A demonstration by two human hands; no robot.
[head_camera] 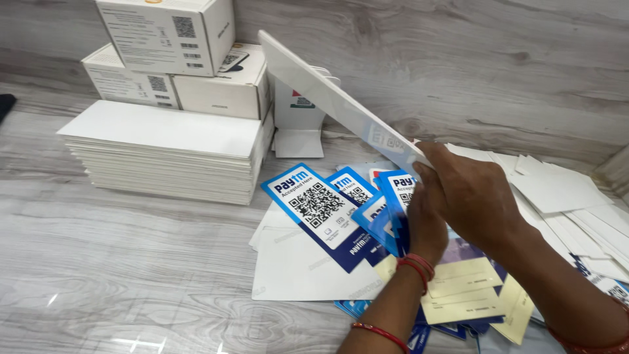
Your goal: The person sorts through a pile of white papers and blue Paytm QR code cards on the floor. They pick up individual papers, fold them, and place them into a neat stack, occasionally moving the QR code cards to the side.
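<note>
- Left hand [424, 219]: red bands at the wrist; mostly hidden behind the right hand, pressed to the lower end of the white panel; whether its fingers are closed cannot be told.
- Right hand [473, 196]: fingers closed around the lower end of the white panel [334, 98], which is held tilted, its far end raised toward 11 o'clock.
- Yellow paper strips [468, 288]: lying on the table [118, 255] under the forearms, at 6 o'clock from the hands.
- Blue-and-white printed cards [318, 210]: fanned on white sheets, at 9 o'clock from the hands.
- Loose white sheets [563, 190]: spread at 3 o'clock.
- Stack of white panels [164, 154]: at 10 o'clock, well apart from the hands.
- White boxes [170, 39]: piled on and behind that stack, against the wall.
</note>
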